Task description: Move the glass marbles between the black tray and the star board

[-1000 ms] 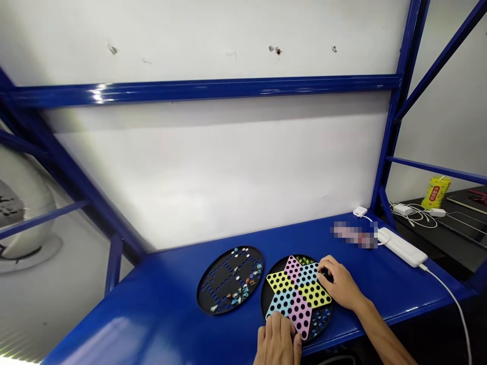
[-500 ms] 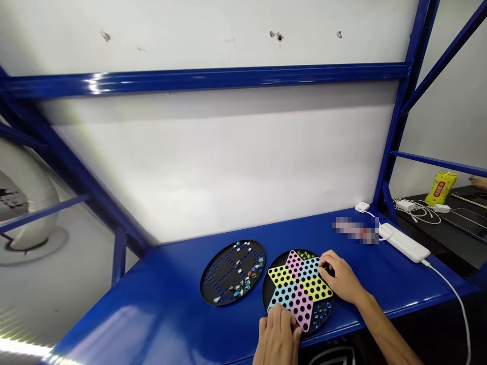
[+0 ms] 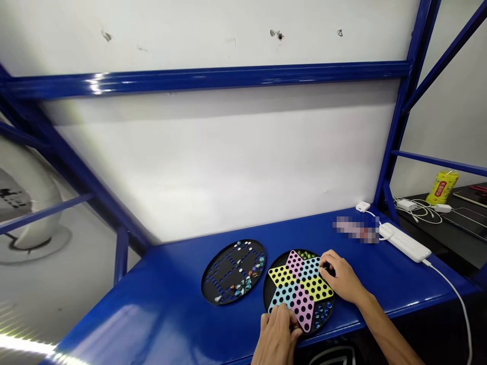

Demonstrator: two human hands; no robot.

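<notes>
A star-shaped Chinese checkers board with pink, yellow and light blue sections sits on a round black tray. Green marbles show at the tray's far side and blue marbles at its near right. My left hand is closed at the near light blue point, fingers curled over the board; its fingertips are partly hidden. At the far right light blue point, my right hand has thumb and fingers bent around the tip, gripping it.
Left of the board lies a second round black tray with slots and scattered glass marbles. On the blue table, a white power strip with a cable and a blurred pink item lie at the right. A yellow bottle stands beyond.
My left hand has shifted very slightly at the board's near edge. My right hand and the board stay in place. Another person's hand at the far right edge has gone out of view.
</notes>
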